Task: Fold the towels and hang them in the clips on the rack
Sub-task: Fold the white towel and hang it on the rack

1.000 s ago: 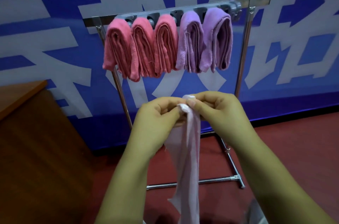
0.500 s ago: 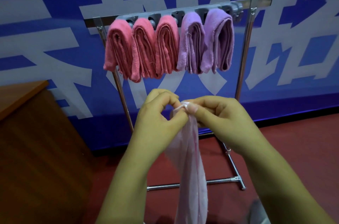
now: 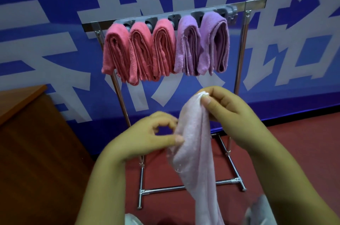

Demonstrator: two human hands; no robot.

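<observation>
A pale pink towel (image 3: 195, 154) hangs long and loose in front of me. My right hand (image 3: 226, 108) pinches its top corner between thumb and fingers. My left hand (image 3: 150, 136) is lower, thumb and fingers curled at the towel's left edge, pinching it lightly. Behind stands a metal rack (image 3: 241, 55) with a grey clip bar (image 3: 176, 17). Three folded pink towels (image 3: 139, 49) and two folded purple towels (image 3: 202, 42) hang from its clips. The rightmost clip (image 3: 232, 13) holds nothing.
A brown wooden table (image 3: 24, 132) stands at the left. A blue and white wall banner (image 3: 55, 22) runs behind the rack, and the floor (image 3: 294, 142) is red. Pale cloth (image 3: 261, 210) shows at the bottom right edge.
My hands have come apart. The left hand slid down the towel's edge while the right hand kept the top corner and rose a little to the right.
</observation>
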